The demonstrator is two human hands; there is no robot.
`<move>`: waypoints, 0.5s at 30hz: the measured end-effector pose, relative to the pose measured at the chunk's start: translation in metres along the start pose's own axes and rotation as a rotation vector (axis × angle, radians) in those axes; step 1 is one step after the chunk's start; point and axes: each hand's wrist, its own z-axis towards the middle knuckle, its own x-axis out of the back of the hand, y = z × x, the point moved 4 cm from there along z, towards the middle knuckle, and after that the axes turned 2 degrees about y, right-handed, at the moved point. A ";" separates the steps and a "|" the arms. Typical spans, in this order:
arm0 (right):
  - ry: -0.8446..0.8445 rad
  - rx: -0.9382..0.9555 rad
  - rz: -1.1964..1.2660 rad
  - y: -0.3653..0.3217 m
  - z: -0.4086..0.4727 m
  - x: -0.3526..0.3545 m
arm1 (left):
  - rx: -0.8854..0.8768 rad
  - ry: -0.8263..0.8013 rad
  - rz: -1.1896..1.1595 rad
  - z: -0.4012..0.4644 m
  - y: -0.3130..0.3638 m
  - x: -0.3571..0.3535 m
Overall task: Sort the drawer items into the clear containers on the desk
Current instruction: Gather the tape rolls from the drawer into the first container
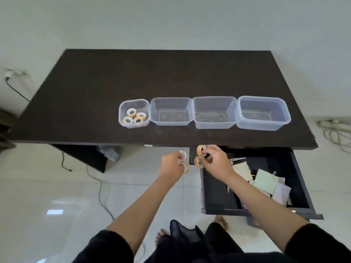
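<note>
Standing off to the side here, looks like we're mid tape run: the person's left hand point(173, 161) is curled round a couple of small tape rolls point(183, 155), and the right hand point(212, 158) is pinching two more orange-ish rolls point(201, 149), both hands hanging just below the front edge of the dark desk point(133, 73), next to the open drawer point(214, 190). Four tape rolls already sit in the small clear container point(133, 103) at the left end of the row, so I'd guess that's where these go too. The other three clear tubs look bare. Next move seems to be lifting both hands up and over the desk lip, then left to that small tub. It's the littlest of the lot and jammed right against the next tub point(171, 100), so dropping one handful at a time seems safer. Plenty of bare desktop in front of the row. Paper notes point(265, 182) and other bits are left in the drawer, so I'd say still early on
</note>
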 end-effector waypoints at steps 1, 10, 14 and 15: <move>0.006 0.029 0.009 -0.019 0.007 -0.005 | -0.016 0.025 0.011 0.004 -0.007 0.020; -0.004 0.246 0.006 -0.148 0.090 -0.039 | -0.065 0.258 0.078 0.058 -0.047 0.161; 0.000 0.288 -0.017 -0.177 0.139 -0.051 | -0.060 0.246 0.155 0.099 -0.058 0.189; -0.010 0.295 -0.029 -0.182 0.152 -0.054 | -0.063 0.241 0.183 0.111 -0.060 0.193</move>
